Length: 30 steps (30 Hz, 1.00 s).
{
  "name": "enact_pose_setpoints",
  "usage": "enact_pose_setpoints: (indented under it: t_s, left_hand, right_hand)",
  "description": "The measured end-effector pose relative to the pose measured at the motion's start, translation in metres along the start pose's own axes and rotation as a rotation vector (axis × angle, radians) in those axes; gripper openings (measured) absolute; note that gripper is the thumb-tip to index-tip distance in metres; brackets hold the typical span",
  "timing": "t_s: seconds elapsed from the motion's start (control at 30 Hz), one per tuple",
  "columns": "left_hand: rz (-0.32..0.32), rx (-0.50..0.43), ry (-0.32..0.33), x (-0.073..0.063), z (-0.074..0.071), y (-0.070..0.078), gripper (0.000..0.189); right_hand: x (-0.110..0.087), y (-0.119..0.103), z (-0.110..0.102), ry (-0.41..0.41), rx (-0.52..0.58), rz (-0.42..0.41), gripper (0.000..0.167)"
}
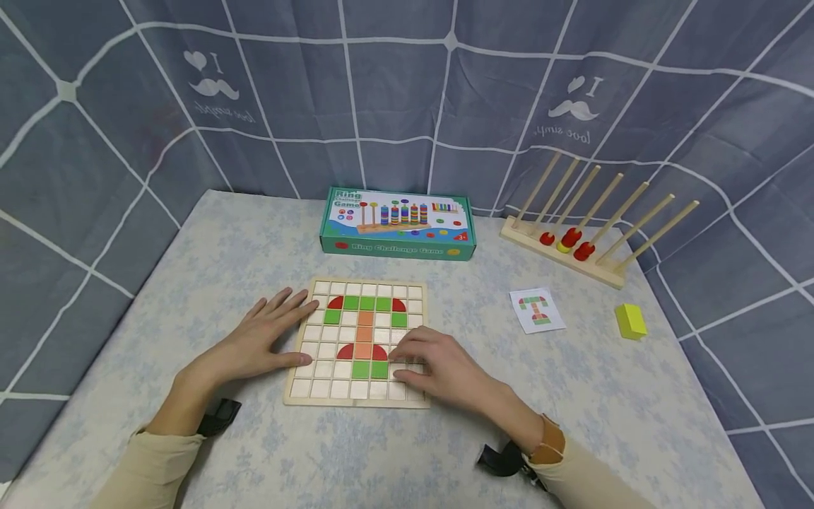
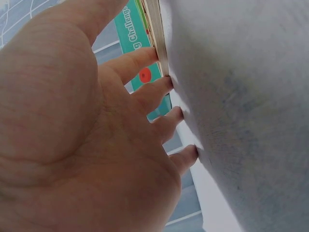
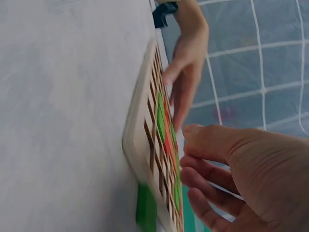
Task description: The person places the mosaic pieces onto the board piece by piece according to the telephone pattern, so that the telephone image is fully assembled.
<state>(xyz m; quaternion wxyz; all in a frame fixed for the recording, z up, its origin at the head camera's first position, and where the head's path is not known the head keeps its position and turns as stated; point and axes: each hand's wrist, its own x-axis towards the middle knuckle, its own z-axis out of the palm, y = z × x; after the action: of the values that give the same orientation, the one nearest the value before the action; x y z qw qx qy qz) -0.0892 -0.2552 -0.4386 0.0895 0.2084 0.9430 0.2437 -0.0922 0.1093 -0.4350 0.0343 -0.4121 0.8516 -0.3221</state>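
A wooden grid board (image 1: 356, 404) lies on the table, with red quarter-round, green square and orange square tiles set in a T-like pattern. My left hand (image 1: 254, 343) is spread at its left edge, thumb and fingertips touching the frame. Over the lower right of the grid hovers my right hand (image 1: 445, 367), its fingers loosely bent. A red quarter-round tile (image 1: 379, 353) and a green tile (image 1: 379, 370) are right by its fingertips. No tile shows between thumb and fingers in the right wrist view. There, a green block (image 3: 146, 208) stands beside the board; in the head view my right hand hides it.
A printed card (image 1: 537, 311) with a similar pattern lies right of the board. Beyond it are a yellow block (image 1: 631, 322) and a wooden peg stand (image 1: 559, 254) holding a few red and yellow rings. A green game box (image 1: 397, 225) lies behind the board.
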Motion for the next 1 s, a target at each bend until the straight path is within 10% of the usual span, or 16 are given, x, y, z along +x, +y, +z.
enact_pose_setpoints:
  t_s: [0.27, 0.53, 1.0]
  left_hand:
    - [-0.005, 0.002, -0.010, 0.000, 0.000, 0.002, 0.095]
    - [0.001, 0.001, 0.000, -0.001, -0.001, 0.001, 0.094]
    - [-0.006, 0.000, 0.001, -0.001, 0.000, 0.001, 0.094]
  right_hand:
    - [-0.031, 0.023, -0.019, 0.024, 0.113, 0.166, 0.033]
    - [-0.039, 0.033, -0.031, -0.117, 0.120, 0.262, 0.047]
    - [-0.044, 0.037, -0.034, -0.136, 0.135, 0.188, 0.027]
